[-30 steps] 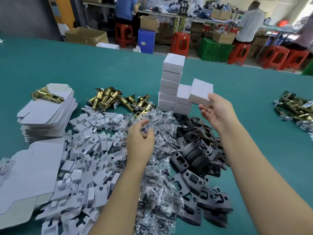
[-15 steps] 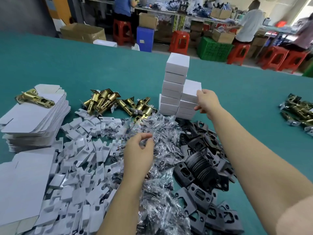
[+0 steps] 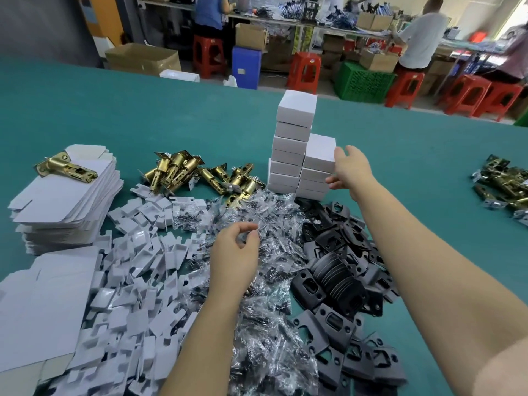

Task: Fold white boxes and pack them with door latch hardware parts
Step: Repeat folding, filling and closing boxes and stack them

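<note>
Two stacks of folded white boxes stand mid-table, a tall one and a shorter one whose top box sits level. My right hand is at that top box's right side, fingers spread and relaxed, fingertips at its edge. My left hand hovers over the heap of clear screw bags with fingers loosely curled, nothing clearly held. Brass latches lie behind the bags. Black strike plates are piled under my right forearm.
A stack of flat box blanks at the left carries one brass latch. White card inserts cover the front left. More latches lie at the far right. People work at benches beyond the table.
My right hand carried a white box leftwards, set it on the shorter stack and has loosened its grip. My left hand stayed over the screw bags.
</note>
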`<move>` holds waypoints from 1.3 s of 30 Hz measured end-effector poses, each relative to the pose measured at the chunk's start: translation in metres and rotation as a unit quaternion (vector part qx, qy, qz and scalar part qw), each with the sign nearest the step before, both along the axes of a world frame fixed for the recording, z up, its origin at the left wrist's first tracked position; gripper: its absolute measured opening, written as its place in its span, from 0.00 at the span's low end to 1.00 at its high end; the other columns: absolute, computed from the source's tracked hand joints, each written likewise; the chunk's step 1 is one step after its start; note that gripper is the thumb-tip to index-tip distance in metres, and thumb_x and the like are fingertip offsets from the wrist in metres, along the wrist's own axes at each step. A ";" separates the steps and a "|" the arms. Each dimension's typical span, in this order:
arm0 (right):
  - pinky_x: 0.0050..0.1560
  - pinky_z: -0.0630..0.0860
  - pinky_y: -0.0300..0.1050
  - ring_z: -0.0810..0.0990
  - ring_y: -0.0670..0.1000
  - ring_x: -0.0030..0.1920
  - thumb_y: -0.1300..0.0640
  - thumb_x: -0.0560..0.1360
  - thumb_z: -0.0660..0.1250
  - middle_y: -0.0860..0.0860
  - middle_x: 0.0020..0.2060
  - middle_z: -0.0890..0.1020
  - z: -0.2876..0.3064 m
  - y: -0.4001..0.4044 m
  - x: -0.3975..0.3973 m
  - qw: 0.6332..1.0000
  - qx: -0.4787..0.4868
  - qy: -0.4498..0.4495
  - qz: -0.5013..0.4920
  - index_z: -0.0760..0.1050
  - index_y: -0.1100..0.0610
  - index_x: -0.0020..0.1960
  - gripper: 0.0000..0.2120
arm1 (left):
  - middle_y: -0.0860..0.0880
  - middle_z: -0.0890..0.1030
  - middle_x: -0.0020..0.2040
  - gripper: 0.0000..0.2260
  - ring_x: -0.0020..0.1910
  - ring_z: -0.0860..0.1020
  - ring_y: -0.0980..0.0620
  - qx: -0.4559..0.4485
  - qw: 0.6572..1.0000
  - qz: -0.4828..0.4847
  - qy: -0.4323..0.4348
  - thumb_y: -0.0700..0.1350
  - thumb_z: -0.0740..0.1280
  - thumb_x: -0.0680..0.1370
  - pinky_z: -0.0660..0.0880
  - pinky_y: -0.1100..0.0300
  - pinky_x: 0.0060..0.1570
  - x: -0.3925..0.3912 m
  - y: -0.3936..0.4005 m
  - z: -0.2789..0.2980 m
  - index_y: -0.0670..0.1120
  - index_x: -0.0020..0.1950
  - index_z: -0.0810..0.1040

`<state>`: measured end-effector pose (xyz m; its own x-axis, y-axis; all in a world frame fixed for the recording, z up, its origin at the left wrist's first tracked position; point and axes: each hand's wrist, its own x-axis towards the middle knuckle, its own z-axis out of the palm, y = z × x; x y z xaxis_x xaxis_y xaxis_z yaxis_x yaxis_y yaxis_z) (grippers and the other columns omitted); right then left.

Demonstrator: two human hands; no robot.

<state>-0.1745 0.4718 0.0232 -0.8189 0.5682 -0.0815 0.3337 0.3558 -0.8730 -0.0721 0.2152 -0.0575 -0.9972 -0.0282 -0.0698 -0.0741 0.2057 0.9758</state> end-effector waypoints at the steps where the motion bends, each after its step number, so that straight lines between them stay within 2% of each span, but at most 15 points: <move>1: 0.30 0.81 0.43 0.83 0.52 0.36 0.50 0.86 0.53 0.53 0.61 0.75 0.002 -0.005 0.009 0.999 0.017 0.021 -0.017 0.56 0.56 0.82 0.27 | 0.50 0.81 0.51 0.06 0.23 0.72 0.63 -0.004 1.000 -0.001 0.004 0.46 0.66 0.82 0.67 0.70 0.22 0.001 0.001 0.001 0.57 0.53 0.79; 4: 0.56 0.81 0.58 0.84 0.57 0.51 0.51 0.85 0.58 0.51 0.59 0.80 0.001 -0.036 0.057 0.990 0.099 0.101 -0.013 0.69 0.55 0.75 0.20 | 0.48 0.80 0.50 0.05 0.26 0.72 0.65 -0.027 0.999 0.008 0.037 0.44 0.65 0.82 0.67 0.72 0.23 0.004 0.000 0.007 0.53 0.54 0.80; 5: 0.56 0.81 0.55 0.84 0.53 0.49 0.52 0.85 0.60 0.50 0.56 0.82 -0.006 -0.054 0.081 0.986 0.117 0.120 0.024 0.73 0.55 0.71 0.17 | 0.49 0.80 0.49 0.06 0.28 0.73 0.65 -0.030 0.998 0.016 0.052 0.44 0.65 0.82 0.68 0.71 0.25 0.005 0.000 0.010 0.53 0.54 0.80; 8: 0.37 0.77 0.33 0.79 0.38 0.37 0.53 0.83 0.62 0.42 0.44 0.84 -0.037 -0.113 0.166 0.966 0.158 0.089 0.183 0.80 0.49 0.60 0.10 | 0.51 0.81 0.47 0.07 0.32 0.74 0.61 -0.047 0.995 0.029 0.079 0.43 0.65 0.82 0.68 0.70 0.26 0.010 -0.001 0.018 0.54 0.52 0.80; 11: 0.54 0.75 0.38 0.78 0.41 0.52 0.53 0.83 0.63 0.42 0.51 0.84 -0.067 -0.150 0.221 0.932 0.236 0.055 0.270 0.81 0.50 0.61 0.11 | 0.52 0.82 0.44 0.08 0.29 0.72 0.60 -0.061 0.995 0.026 0.076 0.41 0.64 0.82 0.67 0.70 0.24 0.008 0.002 0.022 0.53 0.51 0.80; 15: 0.63 0.75 0.47 0.78 0.50 0.59 0.56 0.81 0.65 0.48 0.58 0.84 -0.089 -0.167 0.244 0.904 0.296 0.090 0.294 0.81 0.55 0.62 0.12 | 0.50 0.82 0.42 0.08 0.29 0.72 0.58 -0.046 0.997 0.040 0.048 0.40 0.62 0.82 0.64 0.69 0.22 -0.011 0.007 0.040 0.51 0.51 0.80; 18: 0.64 0.76 0.52 0.78 0.53 0.62 0.51 0.82 0.62 0.48 0.61 0.82 -0.099 -0.176 0.250 0.894 0.329 0.099 0.287 0.81 0.54 0.62 0.14 | 0.49 0.81 0.40 0.09 0.27 0.68 0.57 0.060 0.995 0.071 -0.017 0.39 0.62 0.81 0.64 0.65 0.24 -0.028 0.009 0.051 0.47 0.52 0.82; 20: 0.63 0.77 0.53 0.80 0.54 0.61 0.52 0.82 0.64 0.50 0.61 0.82 -0.103 -0.179 0.254 0.890 0.350 0.111 0.270 0.81 0.55 0.61 0.12 | 0.50 0.76 0.36 0.09 0.25 0.64 0.56 0.195 0.972 0.093 -0.095 0.39 0.63 0.82 0.62 0.62 0.24 -0.035 0.002 0.056 0.45 0.54 0.83; 22: 0.61 0.79 0.52 0.81 0.54 0.59 0.53 0.81 0.65 0.50 0.58 0.83 -0.106 -0.182 0.257 0.890 0.360 0.134 0.247 0.81 0.55 0.59 0.11 | 0.51 0.72 0.34 0.08 0.25 0.63 0.56 0.250 0.952 0.106 -0.143 0.39 0.64 0.82 0.63 0.63 0.22 -0.039 -0.008 0.057 0.44 0.54 0.83; 24: 0.60 0.79 0.50 0.81 0.51 0.58 0.51 0.81 0.62 0.48 0.57 0.83 -0.106 -0.184 0.260 0.892 0.360 0.149 0.227 0.82 0.54 0.59 0.13 | 0.51 0.73 0.34 0.09 0.25 0.62 0.56 0.170 0.972 0.096 -0.130 0.39 0.63 0.82 0.62 0.63 0.22 -0.042 -0.017 0.057 0.45 0.55 0.82; 26: 0.60 0.79 0.47 0.81 0.49 0.58 0.50 0.81 0.60 0.47 0.56 0.84 -0.105 -0.186 0.262 0.894 0.363 0.154 0.212 0.82 0.53 0.58 0.15 | 0.51 0.78 0.38 0.09 0.26 0.64 0.57 -0.011 0.998 0.025 -0.053 0.39 0.62 0.83 0.61 0.65 0.22 -0.043 -0.026 0.059 0.46 0.56 0.82; 28: 0.61 0.79 0.47 0.82 0.48 0.57 0.50 0.81 0.62 0.47 0.56 0.84 -0.106 -0.187 0.262 0.896 0.362 0.150 0.210 0.83 0.53 0.58 0.13 | 0.51 0.80 0.42 0.08 0.27 0.67 0.56 -0.175 0.980 -0.089 0.018 0.41 0.62 0.83 0.65 0.65 0.23 -0.042 -0.040 0.066 0.48 0.54 0.81; 32: 0.63 0.76 0.48 0.81 0.48 0.59 0.53 0.81 0.67 0.47 0.58 0.84 -0.107 -0.186 0.261 0.902 0.349 0.131 0.218 0.83 0.53 0.60 0.11 | 0.47 0.84 0.45 0.09 0.36 0.79 0.49 -0.469 0.863 -0.180 0.061 0.45 0.62 0.82 0.77 0.56 0.35 -0.038 -0.093 0.086 0.46 0.52 0.82; 36: 0.69 0.72 0.47 0.79 0.47 0.63 0.51 0.83 0.64 0.46 0.62 0.82 -0.107 -0.186 0.260 0.908 0.332 0.114 0.228 0.81 0.52 0.65 0.14 | 0.48 0.80 0.40 0.07 0.39 0.78 0.49 -0.640 0.762 -0.088 0.026 0.45 0.62 0.80 0.75 0.56 0.38 -0.029 -0.160 0.099 0.47 0.44 0.77; 39: 0.72 0.68 0.45 0.76 0.46 0.66 0.49 0.84 0.61 0.45 0.64 0.81 -0.109 -0.185 0.259 0.911 0.325 0.099 0.235 0.79 0.51 0.67 0.15 | 0.51 0.78 0.44 0.04 0.43 0.76 0.50 -0.708 0.703 -0.058 -0.042 0.45 0.61 0.79 0.68 0.57 0.37 -0.019 -0.196 0.097 0.48 0.48 0.74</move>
<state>0.0849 0.2869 -0.0855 -0.9460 0.0273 0.3229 -0.1293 0.8820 -0.4533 -0.0915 0.0189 0.0391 -0.9926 -0.0462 -0.1124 -0.0206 0.9754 -0.2194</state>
